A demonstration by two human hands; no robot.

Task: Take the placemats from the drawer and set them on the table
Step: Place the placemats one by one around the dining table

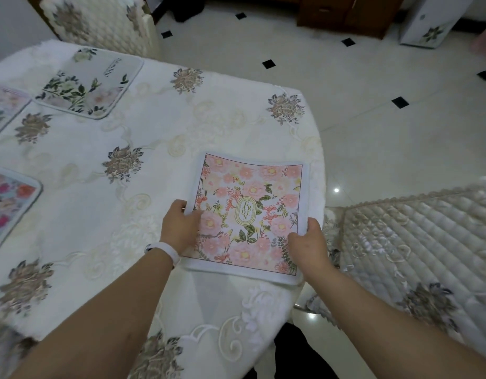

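A pink floral placemat with a "GARDEN" oval lies near the right corner of the table, which wears a white embroidered cloth. My left hand pinches its left edge, thumb on top. My right hand grips its near right edge the same way. Another placemat with white and green flowers lies flat at the far side. Two more placemats are cut off by the left border, one pale and one with bright flowers.
A quilted chair seat stands close to the table's right corner, and another covered chair stands behind the far side. Wooden furniture stands on the tiled floor beyond.
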